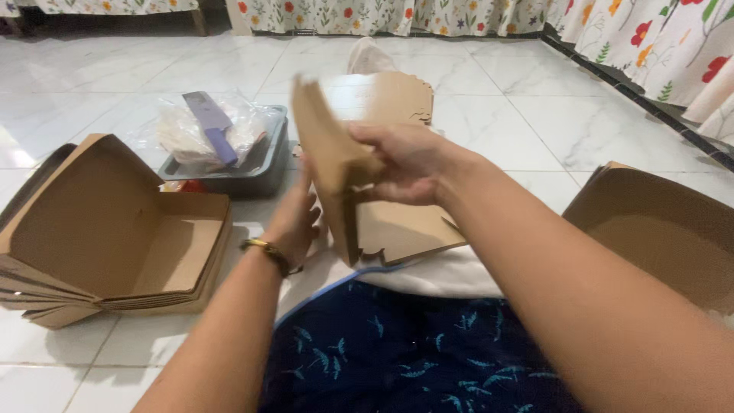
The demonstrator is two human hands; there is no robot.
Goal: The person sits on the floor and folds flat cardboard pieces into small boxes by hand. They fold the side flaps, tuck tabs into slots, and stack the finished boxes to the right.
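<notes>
above a white tiled floor (535,122), a seated person holds up a flat brown cardboard box blank (344,168). their right hand (405,164) clasps its upper edge, fingers wrapped around the fold. their left hand (294,226), a gold bracelet (267,251) at the wrist, presses against the blank's lower left side; whether it grips there cannot be told. more flat blanks (405,233) lie on the lap beneath. to the left sits a stack of folded open boxes (115,237). behind it, a grey tray (252,172) holds a plastic bag and a purple knife (212,122). another brown box (665,229) rests at the right.
</notes>
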